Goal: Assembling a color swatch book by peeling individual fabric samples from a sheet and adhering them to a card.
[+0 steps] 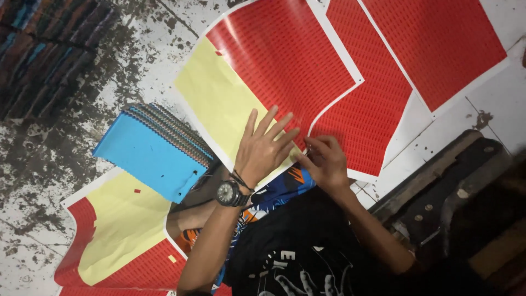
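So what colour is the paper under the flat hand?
Pale yellow, where the red layer is peeled away; the left hand lies on it, head view.

Red dotted sticker sheets (285, 60) w/ yellow backing – blue notebook stack (148, 156).

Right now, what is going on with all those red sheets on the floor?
A person is working on a red sheet that lies on the floor. The left hand presses flat on its bare yellow backing, while the right hand pinches the edge of the red layer, which is partly peeled off. A blue stack of notebooks sits beside it, with more red sheets around.
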